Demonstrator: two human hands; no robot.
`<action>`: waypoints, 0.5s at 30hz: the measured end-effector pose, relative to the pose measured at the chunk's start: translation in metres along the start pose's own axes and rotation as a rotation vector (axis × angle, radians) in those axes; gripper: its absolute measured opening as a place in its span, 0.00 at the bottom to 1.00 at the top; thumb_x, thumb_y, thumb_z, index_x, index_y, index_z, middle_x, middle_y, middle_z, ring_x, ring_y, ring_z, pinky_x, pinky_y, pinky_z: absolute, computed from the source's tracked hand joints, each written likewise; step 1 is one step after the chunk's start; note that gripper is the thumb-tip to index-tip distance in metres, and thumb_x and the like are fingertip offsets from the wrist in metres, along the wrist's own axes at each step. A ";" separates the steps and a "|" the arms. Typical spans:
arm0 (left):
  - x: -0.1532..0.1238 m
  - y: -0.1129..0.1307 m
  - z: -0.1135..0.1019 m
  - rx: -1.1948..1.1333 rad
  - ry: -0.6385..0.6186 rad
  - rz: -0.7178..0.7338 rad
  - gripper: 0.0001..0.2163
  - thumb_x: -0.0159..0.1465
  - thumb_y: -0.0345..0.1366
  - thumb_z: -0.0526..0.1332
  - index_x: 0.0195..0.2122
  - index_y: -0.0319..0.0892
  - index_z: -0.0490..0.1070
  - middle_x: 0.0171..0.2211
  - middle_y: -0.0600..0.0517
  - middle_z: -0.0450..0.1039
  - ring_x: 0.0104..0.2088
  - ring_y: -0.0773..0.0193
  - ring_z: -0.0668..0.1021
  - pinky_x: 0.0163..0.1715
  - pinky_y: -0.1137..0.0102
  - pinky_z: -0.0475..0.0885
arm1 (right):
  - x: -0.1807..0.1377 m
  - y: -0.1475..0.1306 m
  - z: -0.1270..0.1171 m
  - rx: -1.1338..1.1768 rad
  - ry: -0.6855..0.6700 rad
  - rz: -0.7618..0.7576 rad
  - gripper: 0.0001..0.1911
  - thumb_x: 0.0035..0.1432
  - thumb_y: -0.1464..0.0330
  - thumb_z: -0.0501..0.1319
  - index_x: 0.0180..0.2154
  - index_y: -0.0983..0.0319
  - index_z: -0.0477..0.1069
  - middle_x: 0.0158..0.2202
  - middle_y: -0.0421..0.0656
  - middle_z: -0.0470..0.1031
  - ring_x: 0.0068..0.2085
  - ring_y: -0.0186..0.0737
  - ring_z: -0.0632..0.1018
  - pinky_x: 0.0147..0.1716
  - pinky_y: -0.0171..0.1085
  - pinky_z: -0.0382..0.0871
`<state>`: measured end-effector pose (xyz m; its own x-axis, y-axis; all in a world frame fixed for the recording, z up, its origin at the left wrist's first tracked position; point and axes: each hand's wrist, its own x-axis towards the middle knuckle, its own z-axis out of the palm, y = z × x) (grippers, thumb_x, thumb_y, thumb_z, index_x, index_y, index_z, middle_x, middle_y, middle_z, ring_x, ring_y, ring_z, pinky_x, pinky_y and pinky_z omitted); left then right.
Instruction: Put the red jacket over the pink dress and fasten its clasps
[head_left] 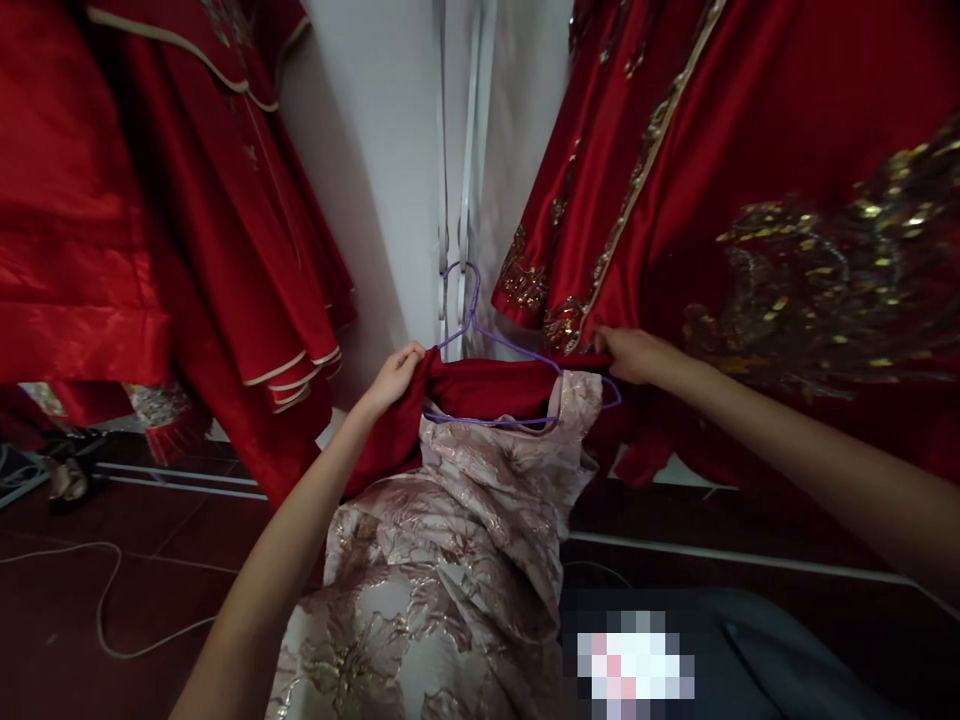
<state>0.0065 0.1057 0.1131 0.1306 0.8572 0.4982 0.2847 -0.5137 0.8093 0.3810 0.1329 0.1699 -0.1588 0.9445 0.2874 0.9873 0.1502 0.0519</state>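
Observation:
A pale pink brocade dress [442, 560] with a gold flower pattern and a red lining [487, 388] hangs on a purple wire hanger [469, 300]. My left hand [394, 378] pinches the red fabric at the dress's left shoulder. My right hand [634, 355] grips the red fabric at the right shoulder, by the hanger's end. The hanger's hook sits against a white upright rail [461, 150].
Red garments with cream trim [187, 200] hang at the left. A red gown with gold embroidery [750, 200] hangs at the right, close behind my right hand. A white cable [105, 600] lies on the dark floor at the lower left. Shoes [67, 480] stand at the far left.

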 end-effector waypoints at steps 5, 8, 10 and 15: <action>-0.011 0.005 0.004 0.088 0.052 0.089 0.12 0.62 0.44 0.50 0.27 0.42 0.59 0.23 0.57 0.57 0.27 0.69 0.62 0.32 0.74 0.61 | -0.049 -0.002 -0.011 -0.105 0.028 0.062 0.14 0.37 0.77 0.61 0.29 0.59 0.62 0.31 0.46 0.71 0.27 0.44 0.71 0.23 0.37 0.55; -0.019 0.010 0.011 0.118 0.083 0.107 0.12 0.64 0.43 0.48 0.28 0.43 0.58 0.23 0.57 0.57 0.27 0.68 0.63 0.32 0.74 0.61 | -0.077 -0.014 -0.015 -0.004 0.203 -0.052 0.13 0.44 0.73 0.59 0.35 0.58 0.60 0.35 0.48 0.71 0.28 0.44 0.72 0.23 0.38 0.56; -0.023 0.013 0.015 0.125 0.093 0.103 0.12 0.65 0.43 0.47 0.28 0.43 0.58 0.24 0.57 0.57 0.27 0.68 0.63 0.32 0.74 0.61 | -0.091 -0.024 -0.014 0.160 0.295 -0.129 0.12 0.46 0.70 0.58 0.35 0.57 0.58 0.34 0.47 0.71 0.28 0.44 0.72 0.24 0.38 0.58; -0.030 0.016 0.020 0.235 0.121 0.098 0.09 0.63 0.42 0.52 0.30 0.43 0.59 0.27 0.55 0.62 0.31 0.67 0.66 0.35 0.73 0.62 | -0.103 -0.043 -0.004 0.383 0.357 -0.088 0.13 0.49 0.57 0.59 0.31 0.57 0.60 0.23 0.39 0.67 0.23 0.38 0.69 0.25 0.35 0.58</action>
<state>0.0259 0.0726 0.1051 0.0581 0.7860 0.6154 0.4907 -0.5593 0.6681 0.3553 0.0282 0.1422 -0.1677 0.7752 0.6091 0.8907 0.3840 -0.2435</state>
